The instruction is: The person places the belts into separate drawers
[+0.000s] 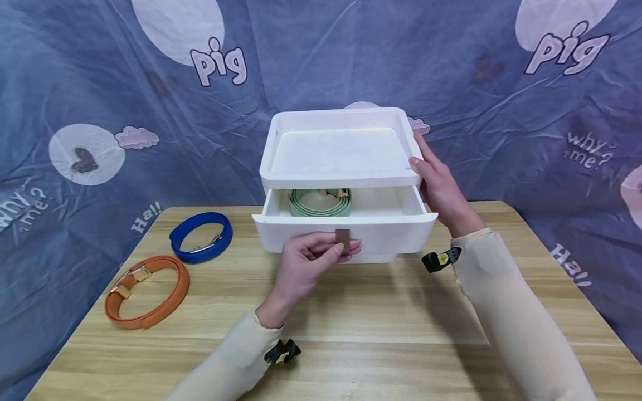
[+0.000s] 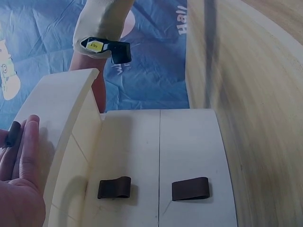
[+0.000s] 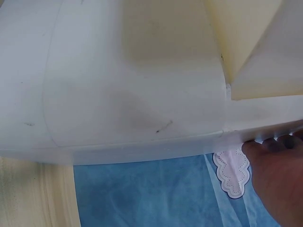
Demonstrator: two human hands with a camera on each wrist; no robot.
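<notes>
A white drawer unit (image 1: 341,181) stands on the table, its top drawer (image 1: 281,236) pulled partway out. Inside lies a coiled green belt (image 1: 321,211). My left hand (image 1: 303,264) pinches the brown pull tab (image 1: 343,238) on that drawer's front, thumb before it and fingers behind. My right hand (image 1: 441,186) grips the unit's upper right side, thumb over the top rim; in the right wrist view its fingertips are partly hidden. Two lower drawers with brown tabs (image 2: 190,189) are closed in the left wrist view.
A coiled blue belt (image 1: 200,257) and a coiled orange belt (image 1: 181,284), both with metal buckles, lie on the wooden table (image 1: 376,334) left of the unit. A blue printed cloth (image 1: 311,55) hangs close behind the table.
</notes>
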